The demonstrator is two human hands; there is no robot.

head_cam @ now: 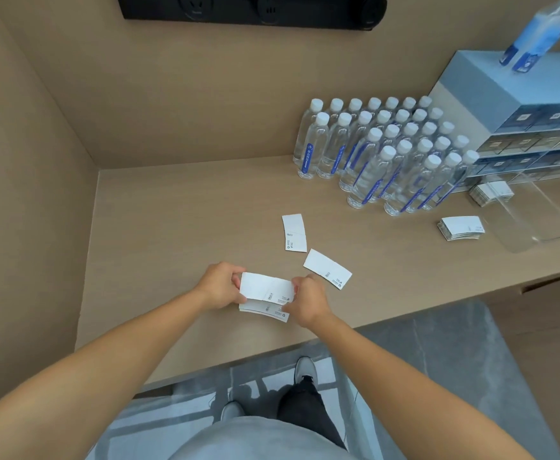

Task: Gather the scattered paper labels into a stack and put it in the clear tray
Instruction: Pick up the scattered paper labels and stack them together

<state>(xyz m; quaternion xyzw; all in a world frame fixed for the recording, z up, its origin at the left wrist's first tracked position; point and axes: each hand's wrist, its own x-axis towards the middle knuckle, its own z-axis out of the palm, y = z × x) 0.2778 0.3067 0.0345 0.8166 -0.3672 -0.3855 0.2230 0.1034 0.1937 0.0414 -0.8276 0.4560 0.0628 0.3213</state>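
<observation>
A small stack of white paper labels (261,288) rests low over the tan counter near its front edge. My left hand (220,287) pinches its left end and my right hand (308,302) grips its right end. Two overlapping labels (294,232) lie loose farther back, and a single label (326,272) lies just right of my right hand. The clear tray (530,220) stands at the right with a label stack (491,192) at its back corner. Another stack of labels (461,227) sits on the counter by the tray's left side.
Several rows of capped water bottles (388,154) stand at the back right, close to the tray. Behind them is a blue-grey drawer unit (520,121) with bottles (534,34) on top. A black socket strip (252,8) is on the back wall. A side wall bounds the counter (172,227) at left.
</observation>
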